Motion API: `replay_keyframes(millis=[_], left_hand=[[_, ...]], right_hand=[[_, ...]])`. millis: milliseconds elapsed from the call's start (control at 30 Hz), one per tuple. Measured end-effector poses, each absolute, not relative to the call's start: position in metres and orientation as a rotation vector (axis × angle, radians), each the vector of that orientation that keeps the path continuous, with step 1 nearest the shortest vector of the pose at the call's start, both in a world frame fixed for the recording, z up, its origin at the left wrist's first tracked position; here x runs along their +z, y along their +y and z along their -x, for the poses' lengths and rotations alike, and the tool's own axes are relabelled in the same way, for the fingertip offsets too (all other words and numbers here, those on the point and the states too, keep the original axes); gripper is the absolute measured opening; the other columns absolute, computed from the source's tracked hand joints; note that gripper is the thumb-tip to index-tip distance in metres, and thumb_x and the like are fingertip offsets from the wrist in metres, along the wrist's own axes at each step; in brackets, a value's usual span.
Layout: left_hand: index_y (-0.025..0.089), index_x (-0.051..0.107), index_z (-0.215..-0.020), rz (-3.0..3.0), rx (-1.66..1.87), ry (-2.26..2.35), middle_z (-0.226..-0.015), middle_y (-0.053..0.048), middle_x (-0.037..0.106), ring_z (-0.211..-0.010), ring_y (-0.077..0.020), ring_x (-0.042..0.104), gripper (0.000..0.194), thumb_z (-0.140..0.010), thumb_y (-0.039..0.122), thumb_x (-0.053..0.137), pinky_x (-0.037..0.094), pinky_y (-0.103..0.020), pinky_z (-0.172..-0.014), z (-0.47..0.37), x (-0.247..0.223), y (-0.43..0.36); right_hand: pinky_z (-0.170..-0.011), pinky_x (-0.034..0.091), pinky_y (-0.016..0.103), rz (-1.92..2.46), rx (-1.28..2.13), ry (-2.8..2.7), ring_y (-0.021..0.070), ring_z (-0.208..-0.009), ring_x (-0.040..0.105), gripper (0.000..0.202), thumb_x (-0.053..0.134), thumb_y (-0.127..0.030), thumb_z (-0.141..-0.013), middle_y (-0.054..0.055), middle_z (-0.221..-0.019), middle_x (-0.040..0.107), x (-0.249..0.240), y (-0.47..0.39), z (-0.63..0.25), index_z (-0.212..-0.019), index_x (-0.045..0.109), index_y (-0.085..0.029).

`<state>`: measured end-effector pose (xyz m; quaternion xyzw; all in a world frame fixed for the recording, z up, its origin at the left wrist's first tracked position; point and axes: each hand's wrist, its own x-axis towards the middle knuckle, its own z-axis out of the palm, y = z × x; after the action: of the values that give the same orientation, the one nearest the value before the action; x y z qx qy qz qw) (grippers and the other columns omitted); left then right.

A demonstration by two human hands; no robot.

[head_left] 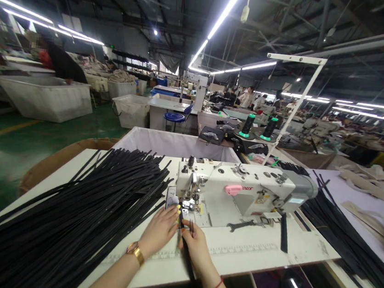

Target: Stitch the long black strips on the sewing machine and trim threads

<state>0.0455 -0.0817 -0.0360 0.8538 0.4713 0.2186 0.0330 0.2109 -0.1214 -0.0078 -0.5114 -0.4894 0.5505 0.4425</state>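
Note:
A white sewing machine (235, 190) stands on the table in front of me. One narrow black strip (186, 256) runs from its presser foot (190, 204) down over the table's front edge. My left hand (163, 227) lies flat at the left of the foot, fingers stretched out, fingertips beside the strip's upper end. Just below the foot, my right hand (196, 246) is closed on the strip with thumb and fingers. A small dark pointed tool (191, 227) sticks out between the right fingers; its kind is unclear. A large pile of black strips (77, 209) covers the table's left side.
A wrench (243, 224) and a short black strip (284, 233) lie right of my hands. More black strips (345, 231) rest at the far right. Behind the machine are a cloth-lined bin (174, 143) and thread cones (248, 125). A person (62, 62) bends over at the left.

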Motion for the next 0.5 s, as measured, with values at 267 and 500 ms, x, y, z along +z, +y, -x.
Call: replay_keyframes(millis=[267, 500], left_hand=[[0.017, 0.055, -0.134, -2.638, 0.682, 1.471, -0.143, -0.008, 0.055, -0.135, -0.0274, 0.045, 0.04, -0.096, 0.024, 0.045, 0.036, -0.054, -0.112, -0.047, -0.038, -0.083], [0.02, 0.059, -0.128, -2.662, 0.661, 1.473, -0.136, -0.008, 0.06, -0.127, -0.0265, 0.052, 0.038, -0.093, 0.016, 0.046, 0.036, -0.051, -0.11, -0.039, -0.025, -0.069]], right_hand=[[-0.057, 0.036, 0.026, 1.255, 1.411, -1.25, 0.0141, -0.047, 0.051, 0.045, 0.053, -0.035, -0.086, -0.004, -0.044, 0.059, -0.009, -0.145, -0.226, -0.12, 0.057, -0.006], [-0.05, 0.038, 0.026, 1.297, 1.41, -1.331, 0.0143, -0.041, 0.05, 0.053, 0.055, -0.048, -0.084, -0.005, -0.044, 0.054, -0.017, -0.169, -0.235, -0.119, 0.06, -0.009]])
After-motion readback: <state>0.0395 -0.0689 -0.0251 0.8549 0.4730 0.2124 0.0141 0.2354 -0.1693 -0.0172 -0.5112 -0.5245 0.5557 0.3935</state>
